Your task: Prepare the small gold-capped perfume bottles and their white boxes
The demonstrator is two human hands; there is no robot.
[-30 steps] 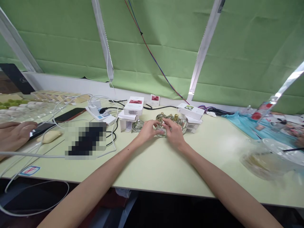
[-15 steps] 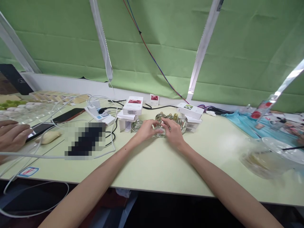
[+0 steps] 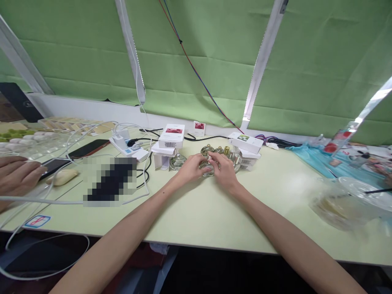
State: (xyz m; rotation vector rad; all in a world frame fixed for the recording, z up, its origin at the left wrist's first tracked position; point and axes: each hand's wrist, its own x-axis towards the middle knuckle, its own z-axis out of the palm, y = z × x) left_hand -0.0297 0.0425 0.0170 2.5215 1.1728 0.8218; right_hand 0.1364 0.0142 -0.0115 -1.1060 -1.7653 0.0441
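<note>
- Green blinds (image 3: 196,73) hang behind a pale tabletop (image 3: 208,220), and the working spot lies near its back half, with bare surface in front.
- One clear glass bottle (image 3: 208,171) stands on the table between the two hands, just in front of other bottles.
- Left hand (image 3: 192,165): curled, thumb and fingers gripping the bottle's side; this looks like the steadying hand, and a low, light hold should serve best on smooth glass.
- Right hand (image 3: 225,169): thumb and fingertips pinched at the silver top (image 3: 209,157); the exact contact is partly hidden. Fine fingertip pressure, straight along the bottle's axis, seems wiser than a sideways push.
- Crowding is the likely risk: a round bottle (image 3: 207,149) sits close behind and a gold-capped bottle (image 3: 226,151) beside the right fingers, so small movements would suit.
- Elbows out, forearms low: this leaves the white boxes (image 3: 172,134) on the left side untouched.
</note>
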